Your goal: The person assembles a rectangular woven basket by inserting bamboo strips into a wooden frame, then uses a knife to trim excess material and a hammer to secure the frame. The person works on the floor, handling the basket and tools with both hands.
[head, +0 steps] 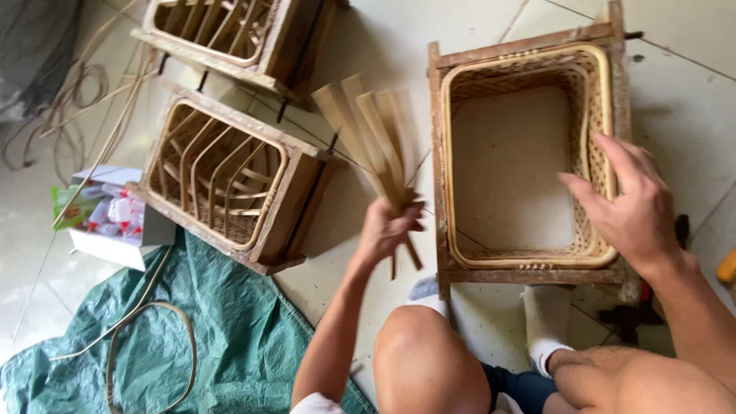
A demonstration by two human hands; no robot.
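My left hand grips a bunch of flat bamboo strips at their lower ends; they fan up and away from me, long axis leaning slightly left. My right hand rests open on the basket rim inside its wooden frame. Best to steady that rim and feed one strip at a time.

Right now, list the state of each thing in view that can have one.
Left hand: closed around a fanned bundle of bamboo strips.
Right hand: open, fingers inside the woven basket.
Woven basket: upright in its wooden frame, empty.
Half-woven basket: tipped on its side.
Small box: open.
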